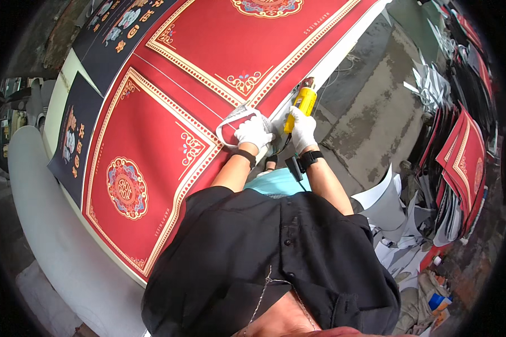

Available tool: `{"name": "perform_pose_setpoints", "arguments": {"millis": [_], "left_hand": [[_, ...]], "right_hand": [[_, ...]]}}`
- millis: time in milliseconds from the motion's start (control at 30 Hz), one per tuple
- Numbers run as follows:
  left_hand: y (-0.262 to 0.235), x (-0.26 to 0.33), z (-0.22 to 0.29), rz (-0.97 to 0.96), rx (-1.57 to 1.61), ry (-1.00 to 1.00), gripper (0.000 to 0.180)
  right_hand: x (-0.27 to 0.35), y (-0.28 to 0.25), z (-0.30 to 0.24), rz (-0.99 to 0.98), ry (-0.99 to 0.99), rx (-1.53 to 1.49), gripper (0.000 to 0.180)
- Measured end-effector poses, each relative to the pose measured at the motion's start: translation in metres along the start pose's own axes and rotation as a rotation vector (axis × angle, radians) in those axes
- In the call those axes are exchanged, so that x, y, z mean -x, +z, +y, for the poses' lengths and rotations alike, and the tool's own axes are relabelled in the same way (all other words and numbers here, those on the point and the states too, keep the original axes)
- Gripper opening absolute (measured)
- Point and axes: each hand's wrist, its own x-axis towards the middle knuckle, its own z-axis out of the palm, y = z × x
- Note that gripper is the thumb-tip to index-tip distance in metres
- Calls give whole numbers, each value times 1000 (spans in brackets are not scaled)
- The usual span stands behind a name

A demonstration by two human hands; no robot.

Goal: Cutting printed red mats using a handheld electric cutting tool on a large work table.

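Note:
My right hand [302, 128], in a white glove, is wrapped round a yellow electric cutter [303, 106]. The cutter's metal head points away from me, at the right edge of a red printed mat sheet [208, 78]. To its left, my gloved left hand [254, 132] is closed over the sheet's near right edge. A white strip [224, 128] curls in a loop beside that hand and seems held in its fingers, which partly hide it. The red sheet carries gold borders and round medallions and lies flat in front and to my left.
Dark printed sheets [73, 129] lie beyond the red one, on the left. A large grey roll [50, 213] runs along the table's left side. On the right, stacked red mats [461, 163] stand by white offcuts [430, 84] on the worn floor [371, 106].

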Motion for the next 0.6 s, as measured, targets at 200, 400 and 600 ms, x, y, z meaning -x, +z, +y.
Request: {"name": "perform_pose_setpoints", "arguments": {"millis": [200,400,600], "left_hand": [[2,-4,-3,43,-21,39,77],[24,-7,17,319,-259,378,69],[20,-39,63,263,-251,313,78]], "right_hand": [[-29,3,-18,44,-20,2,28],[-53,4,-41,51,-43,-39,29],[-91,-9,-66,71,-18,-45,31]]}}
